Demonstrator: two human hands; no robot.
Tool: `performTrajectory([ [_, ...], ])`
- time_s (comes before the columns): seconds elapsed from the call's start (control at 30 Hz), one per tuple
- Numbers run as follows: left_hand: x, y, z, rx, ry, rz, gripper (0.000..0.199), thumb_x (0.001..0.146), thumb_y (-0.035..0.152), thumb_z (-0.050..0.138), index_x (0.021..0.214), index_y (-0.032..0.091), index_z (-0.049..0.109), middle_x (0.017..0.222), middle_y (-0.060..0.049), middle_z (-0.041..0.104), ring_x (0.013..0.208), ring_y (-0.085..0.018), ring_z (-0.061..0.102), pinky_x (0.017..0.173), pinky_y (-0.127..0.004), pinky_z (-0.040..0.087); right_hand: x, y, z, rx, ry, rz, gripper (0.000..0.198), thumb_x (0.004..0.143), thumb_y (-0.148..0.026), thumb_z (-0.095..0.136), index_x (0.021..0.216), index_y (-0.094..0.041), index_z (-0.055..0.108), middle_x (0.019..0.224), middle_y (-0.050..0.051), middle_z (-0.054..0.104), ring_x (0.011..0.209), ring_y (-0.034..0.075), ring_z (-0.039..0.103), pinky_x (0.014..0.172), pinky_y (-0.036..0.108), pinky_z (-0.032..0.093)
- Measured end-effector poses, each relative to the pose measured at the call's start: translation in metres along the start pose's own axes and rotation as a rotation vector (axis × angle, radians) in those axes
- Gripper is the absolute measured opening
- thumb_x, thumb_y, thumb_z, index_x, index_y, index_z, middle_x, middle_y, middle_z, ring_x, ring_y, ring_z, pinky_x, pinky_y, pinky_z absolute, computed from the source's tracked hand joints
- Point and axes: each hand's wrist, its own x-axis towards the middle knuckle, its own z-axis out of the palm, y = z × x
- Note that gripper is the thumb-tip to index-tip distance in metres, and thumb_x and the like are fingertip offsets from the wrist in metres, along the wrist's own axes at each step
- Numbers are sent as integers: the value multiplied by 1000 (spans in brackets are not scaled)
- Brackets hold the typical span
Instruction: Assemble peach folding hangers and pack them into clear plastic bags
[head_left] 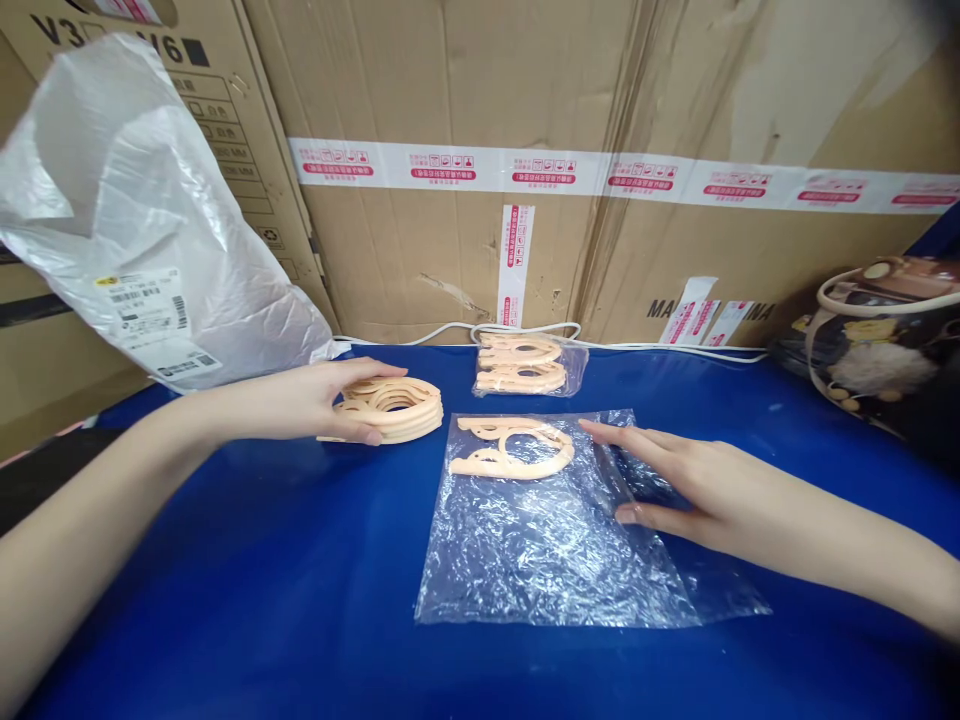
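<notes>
My left hand [300,400] grips a stack of peach plastic folding hangers [405,425], with the thumb at the near side and the fingers at the far side. Right of it, a transparent plastic bag [540,560] lies flat, and one folded hanger [517,450] lies at its far end; whether it is inside or on top I cannot tell. My right hand [690,480] is open with fingers apart, the fingertips at the bag's right side near the hanger's rounded end. Behind the bag sits a wrapped pack of similar hangers [521,365].
A blue surface [300,600] carries everything. Large cardboard boxes [450,80] stand along the back, with a white cable [637,347] at their foot. A puffy white mailing bag [172,230] leans at the left. A dark bag with a fluffy ornament [885,340] sits at the right.
</notes>
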Motion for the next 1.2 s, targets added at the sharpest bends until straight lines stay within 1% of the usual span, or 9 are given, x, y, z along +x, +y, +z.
performTrajectory([
  [0.13, 0, 5, -4, -8, 45, 6, 56, 88, 44, 62, 138, 21, 52, 132, 2, 61, 111, -22, 62, 94, -28, 50, 2, 10, -3, -107, 120, 18, 55, 98, -39, 44, 150, -26, 39, 126, 11, 68, 102, 33, 70, 83, 52, 58],
  [0.27, 4, 24, -6, -2, 121, 61, 61, 83, 48, 67, 135, 21, 54, 131, -4, 59, 116, -27, 58, 97, -34, 48, 6, 2, -9, -142, 358, 72, 42, 96, -43, 48, 130, -21, 59, 102, 11, 71, 93, 31, 67, 81, 51, 53],
  [0.37, 5, 58, 6, -23, 231, 263, 65, 82, 51, 71, 137, 25, 51, 130, -7, 57, 116, -28, 57, 96, -38, 49, 8, -19, -9, 207, 431, 89, 36, 95, -46, 53, 125, -27, 57, 100, 5, 67, 86, 23, 64, 75, 38, 52],
  [0.5, -1, 111, 37, 23, 295, 499, 70, 81, 38, 77, 141, 21, 44, 137, -10, 53, 124, -26, 50, 104, -39, 43, 10, -44, 0, 882, 322, 102, 24, 93, -43, 60, 112, -29, 54, 97, 0, 64, 75, 13, 58, 60, 23, 49],
  [0.57, -4, 125, 50, 48, 321, 538, 76, 81, 37, 76, 144, 18, 38, 140, -10, 51, 125, -25, 49, 104, -38, 41, 12, -47, 3, 1114, 261, 100, 18, 92, -37, 64, 103, -28, 52, 88, -3, 62, 65, 8, 52, 51, 18, 42],
  [0.67, -4, 126, 60, 139, 367, 536, 82, 86, 49, 69, 148, 15, 30, 145, -12, 48, 130, -27, 45, 108, -41, 36, 14, -42, 5, 1273, 215, 135, 21, 89, -32, 69, 99, -27, 51, 82, -5, 60, 59, 6, 43, 46, 15, 34],
  [0.83, 1, 109, 61, 213, 347, 483, 90, 89, 70, 52, 153, 14, 20, 155, -13, 38, 139, -28, 36, 115, -41, 28, 13, -35, 3, 1337, 198, 209, 27, 86, -32, 73, 99, -26, 50, 83, -5, 61, 59, 5, 42, 47, 14, 33],
  [1.03, -1, 107, 60, 193, 260, 434, 91, 91, 72, 46, 156, 17, 13, 161, -10, 27, 145, -27, 27, 118, -40, 25, 14, -37, 4, 1351, 165, 234, 27, 87, -32, 73, 101, -26, 51, 87, -4, 65, 64, 5, 47, 54, 15, 38],
  [1.2, -4, 108, 58, 185, 202, 415, 89, 93, 69, 44, 156, 17, 8, 162, -12, 24, 147, -28, 25, 118, -44, 27, 15, -38, 2, 1351, 142, 275, 28, 86, -32, 74, 101, -26, 50, 86, -4, 66, 65, 5, 48, 55, 16, 38],
])
